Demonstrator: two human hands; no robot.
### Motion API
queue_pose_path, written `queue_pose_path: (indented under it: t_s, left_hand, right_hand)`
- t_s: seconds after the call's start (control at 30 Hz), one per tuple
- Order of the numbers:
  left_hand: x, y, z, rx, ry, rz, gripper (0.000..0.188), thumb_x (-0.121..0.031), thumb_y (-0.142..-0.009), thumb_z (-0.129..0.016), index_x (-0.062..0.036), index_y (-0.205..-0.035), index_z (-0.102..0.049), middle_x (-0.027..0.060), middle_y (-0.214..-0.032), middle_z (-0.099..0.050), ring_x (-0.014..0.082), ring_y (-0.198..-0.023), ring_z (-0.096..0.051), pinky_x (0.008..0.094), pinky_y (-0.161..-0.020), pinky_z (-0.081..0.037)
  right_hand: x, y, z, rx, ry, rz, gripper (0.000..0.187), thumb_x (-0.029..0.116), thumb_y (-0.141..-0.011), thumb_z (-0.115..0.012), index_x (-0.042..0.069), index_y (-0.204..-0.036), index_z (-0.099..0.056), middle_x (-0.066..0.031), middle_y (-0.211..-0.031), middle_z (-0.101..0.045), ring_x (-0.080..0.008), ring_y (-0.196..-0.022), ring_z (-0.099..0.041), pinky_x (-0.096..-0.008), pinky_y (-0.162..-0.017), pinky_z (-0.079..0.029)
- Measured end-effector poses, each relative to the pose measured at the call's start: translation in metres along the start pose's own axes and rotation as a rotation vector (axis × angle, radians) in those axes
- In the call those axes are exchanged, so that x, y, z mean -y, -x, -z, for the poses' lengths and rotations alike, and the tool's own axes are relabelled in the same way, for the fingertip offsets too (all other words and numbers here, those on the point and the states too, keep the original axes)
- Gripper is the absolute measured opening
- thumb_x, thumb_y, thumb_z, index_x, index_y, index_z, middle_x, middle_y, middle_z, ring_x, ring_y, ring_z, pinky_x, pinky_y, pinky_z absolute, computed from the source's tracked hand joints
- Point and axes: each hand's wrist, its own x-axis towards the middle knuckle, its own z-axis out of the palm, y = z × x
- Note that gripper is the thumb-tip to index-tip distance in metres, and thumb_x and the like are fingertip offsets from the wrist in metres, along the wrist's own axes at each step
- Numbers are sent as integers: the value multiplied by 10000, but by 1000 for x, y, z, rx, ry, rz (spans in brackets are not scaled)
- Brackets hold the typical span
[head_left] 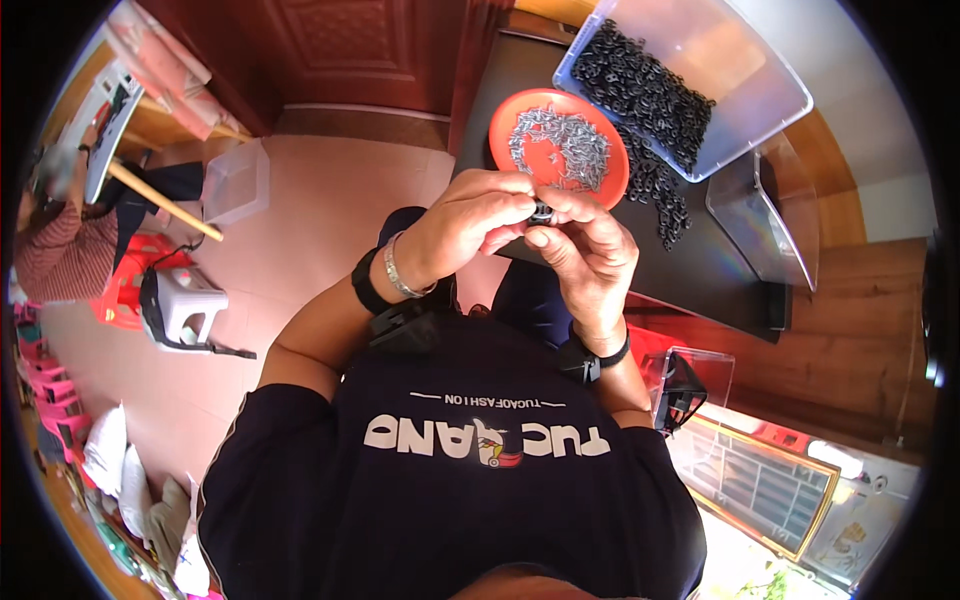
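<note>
- I see both hands raised together above the near edge of the desk (700,270), closed on one small black part (541,212) pinched between the fingertips.
- My left hand (470,228) grips it from the side; my right hand (585,250) closes on it from below.
- I judge this the fitting step: a metal piece going onto the part.
- Next likely calls for another piece from the orange plate (505,125) or black parts from the clear bin (770,80).

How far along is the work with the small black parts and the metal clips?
No finished pile shows. Both hands, left hand and right hand, pinch one small black part. Left: many metal clips on the orange plate, and black parts filling the clear bin.
</note>
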Motion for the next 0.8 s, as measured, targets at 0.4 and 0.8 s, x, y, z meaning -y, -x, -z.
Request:
queue_pose_path:
  t_s: [0.4, 0.8]
  left_hand:
    - [-5, 6, 9, 30, -929, -577, 245, -207, -904, -527, 25, -979, -499, 125, -737, -519, 210, -586, -500, 320, -558, -423]
    - [25, -3, 1, -85, -1036, -964, 240, -149, -851, -550, 34, -1003, -521, 185, -868, -591, 346, -699, -571, 420, -640, -459]
  right_hand:
    - [8, 3, 0, -42, -166, -68, 367, -48, -753, -721, 13, -1107, -643, -14, -886, -609, -77, -811, -570, -226, -741, -501]
    - [20, 9, 6, 7, -240, -37, 337, -58, -788, -681, -30, -1117, -613, -53, -899, -629, -98, -771, -608, -217, -702, -519]
